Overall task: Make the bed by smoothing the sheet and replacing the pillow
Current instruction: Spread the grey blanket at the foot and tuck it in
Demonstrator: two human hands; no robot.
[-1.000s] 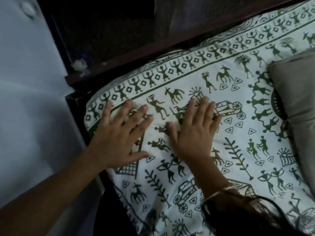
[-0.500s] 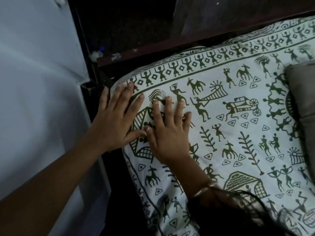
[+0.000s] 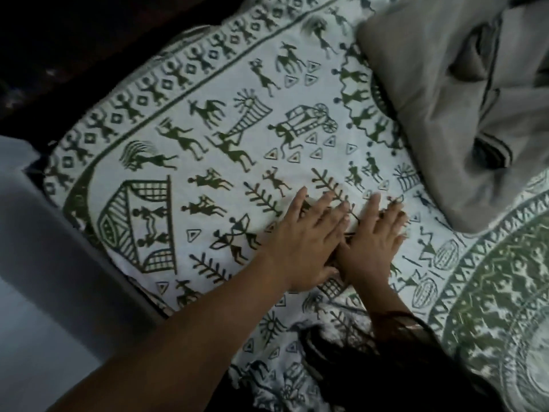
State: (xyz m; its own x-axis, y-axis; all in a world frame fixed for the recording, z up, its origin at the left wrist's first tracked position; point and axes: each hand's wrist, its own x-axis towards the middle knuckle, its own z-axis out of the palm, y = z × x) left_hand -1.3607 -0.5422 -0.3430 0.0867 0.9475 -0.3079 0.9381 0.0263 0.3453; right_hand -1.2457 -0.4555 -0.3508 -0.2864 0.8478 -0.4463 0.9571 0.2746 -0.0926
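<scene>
While both hands lie flat on the bed, the fingers are straight and a little spread, and they hold nothing. The left hand [image 3: 303, 245] and the right hand [image 3: 372, 248] sit side by side and touch each other near the thumbs. Both palms press down on the white cotton sheet with dark green stick people, animals and plants printed on it [image 3: 208, 93]. The sheet covers the bed and looks flat around the hands. A soft grey pillow [image 3: 439, 93] lies crumpled on the sheet at the top right, near the right hand's fingertips but not touching them. A dark bed edge [image 3: 74, 69] runs along the top left. A pale grey flat surface [image 3: 44, 263] stands on the left. Dark hair [image 3: 371, 367] hangs over the right arm.
</scene>
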